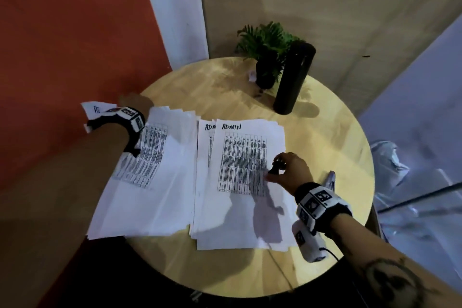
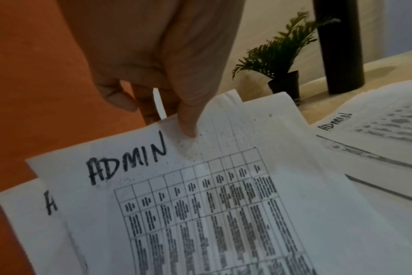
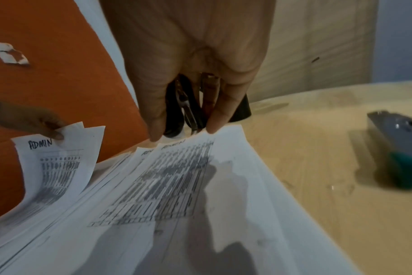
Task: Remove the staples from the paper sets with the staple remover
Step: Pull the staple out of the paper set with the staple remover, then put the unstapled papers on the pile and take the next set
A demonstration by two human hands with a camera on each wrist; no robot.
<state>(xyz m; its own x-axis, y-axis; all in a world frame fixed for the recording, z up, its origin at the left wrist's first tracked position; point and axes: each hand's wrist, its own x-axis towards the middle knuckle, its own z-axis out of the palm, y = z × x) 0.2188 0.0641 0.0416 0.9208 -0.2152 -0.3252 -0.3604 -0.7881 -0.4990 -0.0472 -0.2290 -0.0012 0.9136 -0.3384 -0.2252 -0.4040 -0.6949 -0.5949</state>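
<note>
head view: staple remover (image 1: pixel 275 166) pinched in right hand (image 1: pixel 291 170), low over the middle paper stack (image 1: pixel 250 182) at frame centre. left wrist view: top edge of a loose "admin" paper set (image 2: pixel 200 204) pinched between thumb and fingers of left hand (image 2: pixel 158 65), lifted at the left counter (image 1: pixel 225 87) rim. thin, floppy sheets, likely to tear at a stapled corner; best held flat right beside the staple. potted plant (image 1: pixel 267 52) and dark cylinder (image 1: pixel 292 77) upper centre, stapler (image 3: pixel 397 134) at right.
</note>
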